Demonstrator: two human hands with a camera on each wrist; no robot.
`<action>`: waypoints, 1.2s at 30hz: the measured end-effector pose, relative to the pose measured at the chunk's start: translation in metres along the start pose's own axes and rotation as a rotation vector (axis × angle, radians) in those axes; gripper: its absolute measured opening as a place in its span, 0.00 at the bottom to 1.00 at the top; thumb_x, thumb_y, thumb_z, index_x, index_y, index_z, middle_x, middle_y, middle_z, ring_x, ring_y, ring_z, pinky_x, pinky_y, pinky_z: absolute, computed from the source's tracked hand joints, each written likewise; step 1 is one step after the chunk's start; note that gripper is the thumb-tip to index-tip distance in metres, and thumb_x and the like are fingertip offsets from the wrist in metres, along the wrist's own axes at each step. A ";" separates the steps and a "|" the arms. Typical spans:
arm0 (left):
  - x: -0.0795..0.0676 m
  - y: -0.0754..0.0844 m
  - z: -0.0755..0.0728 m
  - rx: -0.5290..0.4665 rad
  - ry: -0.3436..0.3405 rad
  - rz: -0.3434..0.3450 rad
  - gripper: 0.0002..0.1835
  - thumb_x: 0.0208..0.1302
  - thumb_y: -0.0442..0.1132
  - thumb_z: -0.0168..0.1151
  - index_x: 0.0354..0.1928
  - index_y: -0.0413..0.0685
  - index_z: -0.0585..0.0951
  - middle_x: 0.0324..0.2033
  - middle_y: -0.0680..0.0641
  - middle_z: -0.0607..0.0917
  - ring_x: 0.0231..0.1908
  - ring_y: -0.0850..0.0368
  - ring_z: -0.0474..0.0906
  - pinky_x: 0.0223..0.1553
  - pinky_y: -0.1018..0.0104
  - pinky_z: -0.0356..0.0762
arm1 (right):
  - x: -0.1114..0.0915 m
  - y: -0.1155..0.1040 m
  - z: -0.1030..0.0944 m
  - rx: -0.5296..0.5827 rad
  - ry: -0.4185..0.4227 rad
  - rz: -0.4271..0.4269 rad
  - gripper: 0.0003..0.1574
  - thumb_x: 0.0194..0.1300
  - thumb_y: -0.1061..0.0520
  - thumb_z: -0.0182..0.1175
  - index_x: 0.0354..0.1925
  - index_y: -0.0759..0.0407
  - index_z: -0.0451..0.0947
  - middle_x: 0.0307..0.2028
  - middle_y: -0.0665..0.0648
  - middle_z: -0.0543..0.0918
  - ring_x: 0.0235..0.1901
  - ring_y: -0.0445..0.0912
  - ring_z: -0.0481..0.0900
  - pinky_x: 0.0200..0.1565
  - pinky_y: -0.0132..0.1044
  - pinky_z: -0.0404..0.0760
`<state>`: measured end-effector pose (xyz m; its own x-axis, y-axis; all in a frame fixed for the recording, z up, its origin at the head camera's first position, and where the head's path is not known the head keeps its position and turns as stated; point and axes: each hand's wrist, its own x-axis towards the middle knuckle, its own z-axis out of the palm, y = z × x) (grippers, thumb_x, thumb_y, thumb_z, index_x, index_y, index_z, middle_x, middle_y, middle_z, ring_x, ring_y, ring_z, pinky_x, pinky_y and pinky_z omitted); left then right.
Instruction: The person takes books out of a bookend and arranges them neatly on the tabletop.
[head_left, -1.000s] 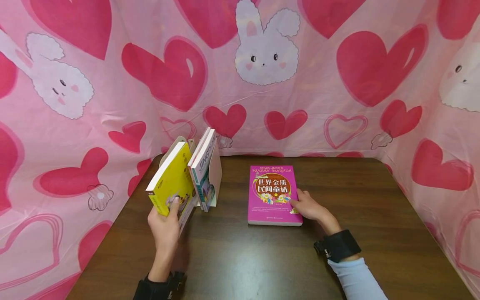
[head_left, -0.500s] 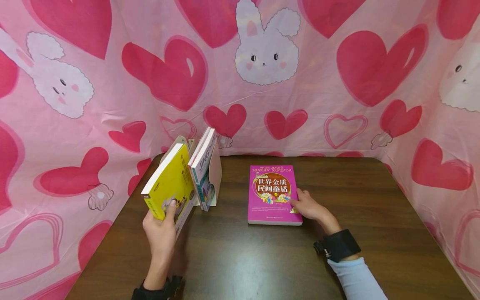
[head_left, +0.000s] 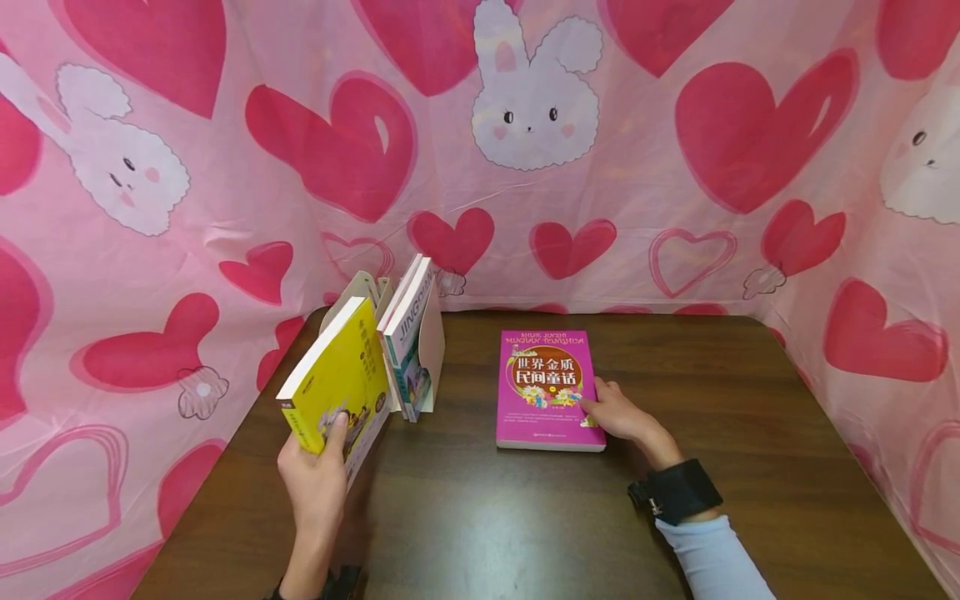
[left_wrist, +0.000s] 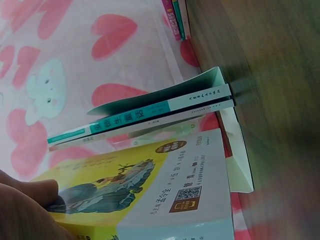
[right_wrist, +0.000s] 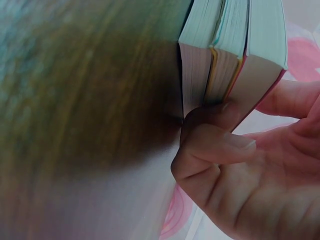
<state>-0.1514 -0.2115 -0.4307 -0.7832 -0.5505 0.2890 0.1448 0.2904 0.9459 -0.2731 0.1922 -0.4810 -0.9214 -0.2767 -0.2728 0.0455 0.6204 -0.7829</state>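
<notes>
My left hand grips a thick yellow book by its near end, thumb on the illustrated cover. The book stands on edge, slanted, its far end close to the cream bookend. Two thin books with teal and white spines stand upright in the bookend, to the right of the yellow book. My right hand holds the right side of a stack of books topped by a magenta book. In the right wrist view, curled fingers meet the page edges and the thumb lies over the top cover.
The dark wooden table carries everything. A pink cloth with hearts and rabbits hangs behind and on both sides. A wide strip of tabletop separates the bookend from the magenta-topped stack.
My left hand has drawn the yellow book nearer to me and slightly left, away from the bookend. The right hand and the stack have stayed in place.
</notes>
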 end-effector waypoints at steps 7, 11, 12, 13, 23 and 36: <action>-0.004 0.005 -0.004 -0.017 0.018 -0.028 0.23 0.73 0.33 0.67 0.68 0.43 0.80 0.58 0.45 0.87 0.50 0.61 0.85 0.56 0.36 0.78 | 0.000 0.000 -0.002 -0.003 -0.014 0.014 0.48 0.80 0.51 0.51 0.77 0.82 0.43 0.58 0.75 0.63 0.58 0.65 0.64 0.57 0.57 0.71; -0.005 0.010 -0.005 -0.013 0.017 -0.027 0.24 0.73 0.34 0.67 0.69 0.45 0.80 0.58 0.46 0.87 0.49 0.62 0.84 0.57 0.35 0.78 | 0.001 -0.001 -0.004 -0.001 -0.015 0.023 0.48 0.80 0.51 0.52 0.78 0.81 0.42 0.58 0.75 0.62 0.58 0.66 0.64 0.58 0.58 0.71; -0.006 0.011 -0.005 -0.009 0.019 -0.027 0.24 0.73 0.34 0.67 0.69 0.45 0.80 0.58 0.45 0.87 0.49 0.62 0.84 0.57 0.34 0.78 | 0.001 -0.002 -0.004 -0.002 -0.009 0.025 0.48 0.80 0.52 0.51 0.78 0.81 0.42 0.59 0.75 0.62 0.58 0.66 0.64 0.59 0.60 0.71; -0.007 0.012 -0.006 -0.004 0.019 -0.028 0.24 0.73 0.33 0.67 0.69 0.45 0.80 0.59 0.45 0.87 0.49 0.62 0.84 0.56 0.33 0.77 | 0.001 -0.002 -0.004 -0.007 -0.010 0.021 0.47 0.81 0.53 0.51 0.77 0.82 0.42 0.59 0.76 0.61 0.59 0.66 0.64 0.60 0.61 0.70; -0.014 0.019 -0.009 0.041 0.041 -0.021 0.24 0.73 0.34 0.67 0.69 0.44 0.80 0.58 0.45 0.87 0.48 0.65 0.84 0.54 0.46 0.81 | 0.001 0.000 -0.001 -0.019 -0.004 0.032 0.46 0.82 0.55 0.50 0.77 0.83 0.41 0.61 0.78 0.61 0.59 0.66 0.64 0.62 0.63 0.68; -0.019 0.021 -0.012 -0.125 0.111 -0.082 0.20 0.70 0.30 0.69 0.62 0.37 0.83 0.45 0.56 0.91 0.39 0.68 0.87 0.38 0.77 0.82 | 0.003 0.003 -0.001 -0.018 -0.010 0.043 0.48 0.81 0.52 0.50 0.78 0.82 0.40 0.61 0.78 0.61 0.59 0.66 0.65 0.61 0.60 0.70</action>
<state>-0.1264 -0.2043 -0.4141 -0.7249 -0.6535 0.2179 0.1624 0.1453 0.9760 -0.2758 0.1941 -0.4839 -0.9150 -0.2568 -0.3111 0.0774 0.6452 -0.7601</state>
